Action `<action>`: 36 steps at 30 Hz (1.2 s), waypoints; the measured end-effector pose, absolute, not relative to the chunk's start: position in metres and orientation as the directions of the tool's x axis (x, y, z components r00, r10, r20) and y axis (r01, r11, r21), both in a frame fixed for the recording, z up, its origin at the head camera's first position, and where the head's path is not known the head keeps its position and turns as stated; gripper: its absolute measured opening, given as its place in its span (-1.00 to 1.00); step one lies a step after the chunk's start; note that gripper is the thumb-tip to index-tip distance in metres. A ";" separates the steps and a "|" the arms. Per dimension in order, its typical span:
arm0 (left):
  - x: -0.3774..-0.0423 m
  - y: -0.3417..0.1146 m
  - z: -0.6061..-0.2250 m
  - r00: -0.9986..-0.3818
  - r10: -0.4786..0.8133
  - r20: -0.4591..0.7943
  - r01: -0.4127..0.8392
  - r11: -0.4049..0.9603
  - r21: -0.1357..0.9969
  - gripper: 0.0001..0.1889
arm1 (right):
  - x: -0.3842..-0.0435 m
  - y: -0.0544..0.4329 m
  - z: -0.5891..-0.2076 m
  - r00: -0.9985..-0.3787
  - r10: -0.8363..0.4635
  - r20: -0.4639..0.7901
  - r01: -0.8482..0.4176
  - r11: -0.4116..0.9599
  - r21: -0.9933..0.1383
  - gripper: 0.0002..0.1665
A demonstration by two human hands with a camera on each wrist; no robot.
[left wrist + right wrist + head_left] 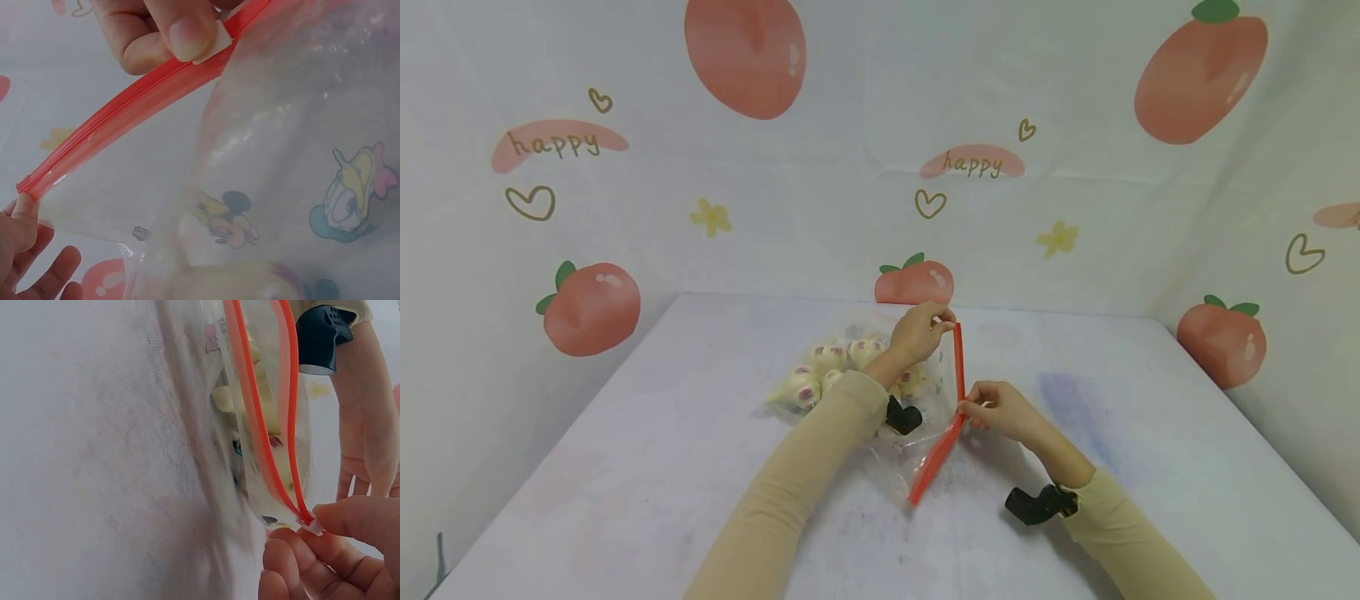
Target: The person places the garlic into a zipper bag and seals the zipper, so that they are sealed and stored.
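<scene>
A clear zip bag (928, 417) with a red zip strip (959, 367) and printed cartoon figures lies on the table. Inside it are several pale yellow rounded pieces (829, 357) with purple marks. At the far end of the strip, my left hand (917, 333) pinches the bag's corner, also seen in the left wrist view. Midway along the strip, my right hand (1000, 408) pinches the white slider (310, 525) between thumb and finger. On the near side of the slider the two red strips stand apart, as the right wrist view shows. Between the hands the strip runs taut.
Each wrist carries a black camera (1041, 504). The white table (647, 467) reaches back to a hanging cloth (820, 208) printed with red fruit, hearts and flowers. A bluish stain (1075, 417) marks the tabletop to the right of the bag.
</scene>
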State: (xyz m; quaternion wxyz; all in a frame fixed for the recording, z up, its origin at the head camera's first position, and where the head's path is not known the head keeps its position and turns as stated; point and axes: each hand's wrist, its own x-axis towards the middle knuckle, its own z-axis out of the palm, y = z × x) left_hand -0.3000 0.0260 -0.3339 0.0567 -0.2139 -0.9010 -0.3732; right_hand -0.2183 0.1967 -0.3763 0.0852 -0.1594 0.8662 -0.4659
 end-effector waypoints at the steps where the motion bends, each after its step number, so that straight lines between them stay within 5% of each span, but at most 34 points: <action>1: -0.300 0.026 -0.334 -0.902 0.341 0.264 0.428 0.629 0.649 -0.82 | -0.218 0.196 -0.377 -0.933 -0.360 0.001 -0.199 0.513 -0.835 -0.80; 36: -0.304 0.015 -0.331 -0.911 0.285 0.297 0.411 0.609 0.678 -0.83 | -0.212 0.189 -0.379 -0.901 -0.427 -0.079 -0.184 0.541 -0.821 -0.79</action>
